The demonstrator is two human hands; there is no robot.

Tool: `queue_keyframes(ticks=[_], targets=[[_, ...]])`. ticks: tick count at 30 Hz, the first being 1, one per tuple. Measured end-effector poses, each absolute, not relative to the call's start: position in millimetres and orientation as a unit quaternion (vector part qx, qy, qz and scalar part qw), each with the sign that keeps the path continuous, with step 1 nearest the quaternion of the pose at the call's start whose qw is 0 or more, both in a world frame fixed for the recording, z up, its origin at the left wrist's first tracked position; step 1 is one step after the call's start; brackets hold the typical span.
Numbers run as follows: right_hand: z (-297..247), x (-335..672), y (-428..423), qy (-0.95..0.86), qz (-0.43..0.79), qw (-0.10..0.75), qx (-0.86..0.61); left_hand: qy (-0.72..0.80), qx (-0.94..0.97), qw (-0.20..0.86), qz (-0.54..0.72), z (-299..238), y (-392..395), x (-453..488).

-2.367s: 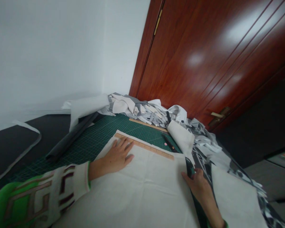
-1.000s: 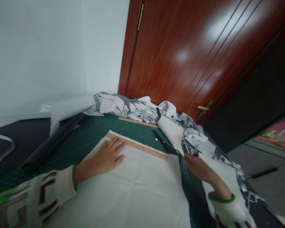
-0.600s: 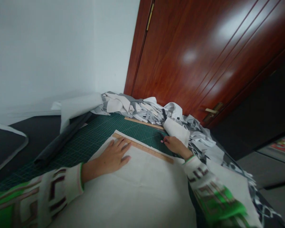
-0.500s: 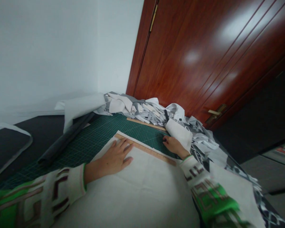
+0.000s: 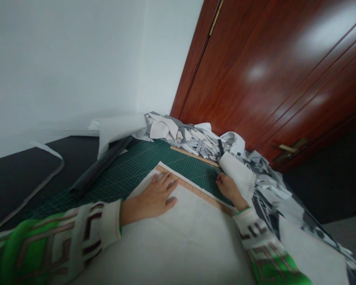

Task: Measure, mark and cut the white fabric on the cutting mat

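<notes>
A large off-white sheet of fabric [image 5: 190,237] lies over the front of the green cutting mat [image 5: 148,152]. Along its far edge runs a wooden ruler [image 5: 200,193]. My left hand [image 5: 154,196] rests flat on the ruler's left part and the fabric, fingers spread. Beyond the ruler's right half, my right hand [image 5: 229,188] is closed low over the mat. A small, dark, thin thing shows at its fingertips, too blurred to name. Just right of that hand is a rolled or folded white fabric piece [image 5: 239,172].
A heap of white and grey fabric scraps [image 5: 192,138] lines the back. Before it lies another wooden strip [image 5: 192,155]. A dark roll [image 5: 97,170] lies at left, near a pale strip [image 5: 47,184]. Behind stand a white wall [image 5: 77,59] and a brown door [image 5: 255,79].
The whole view has shifted, so everything sits further right in the picture. My left hand stays flat on the ruler; my right hand stays closed beside its far edge.
</notes>
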State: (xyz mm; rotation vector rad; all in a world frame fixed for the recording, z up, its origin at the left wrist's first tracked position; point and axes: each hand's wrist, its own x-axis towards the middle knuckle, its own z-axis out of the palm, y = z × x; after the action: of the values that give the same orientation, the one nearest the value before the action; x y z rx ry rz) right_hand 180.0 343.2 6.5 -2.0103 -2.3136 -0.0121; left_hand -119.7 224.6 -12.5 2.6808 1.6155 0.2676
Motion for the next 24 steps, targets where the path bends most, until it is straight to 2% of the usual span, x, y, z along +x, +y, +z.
queue_keyframes(ticks=[8, 19, 24], targets=[[4, 195, 339, -0.746, -0.011, 0.042, -0.664, 0.512, 0.854, -0.015, 0.097, -16, 225, -119], [2, 192, 353, -0.763, 0.039, 0.043, -0.643, 0.509, 0.854, -0.005, 0.107, -18, 226, -119], [3, 190, 352, -0.761, 0.066, 0.070, -0.641, 0.514, 0.853, -0.005, 0.093, -17, 226, -117]])
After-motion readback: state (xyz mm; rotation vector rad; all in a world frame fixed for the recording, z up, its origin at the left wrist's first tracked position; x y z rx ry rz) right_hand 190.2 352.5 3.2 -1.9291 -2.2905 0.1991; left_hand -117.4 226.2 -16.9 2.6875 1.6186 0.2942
